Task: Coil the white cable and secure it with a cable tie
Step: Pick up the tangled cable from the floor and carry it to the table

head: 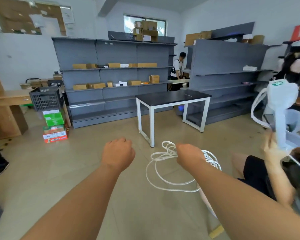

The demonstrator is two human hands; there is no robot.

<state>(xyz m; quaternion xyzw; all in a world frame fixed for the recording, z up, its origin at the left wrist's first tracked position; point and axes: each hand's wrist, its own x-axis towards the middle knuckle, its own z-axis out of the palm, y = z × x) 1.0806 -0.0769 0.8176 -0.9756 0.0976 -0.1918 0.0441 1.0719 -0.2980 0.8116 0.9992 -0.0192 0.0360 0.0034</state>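
Over floor [73, 170], white cable [160, 157] seemingly in right hand [189, 157]

Soft daylight is coming through the window [128, 23] beyond the right hand [189, 156]; things rightward of it are blurring, edges bowing

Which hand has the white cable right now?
The right hand, gripping the bunched loops of the white cable. The left hand is a fist held apart from the cable, nothing visible in it.
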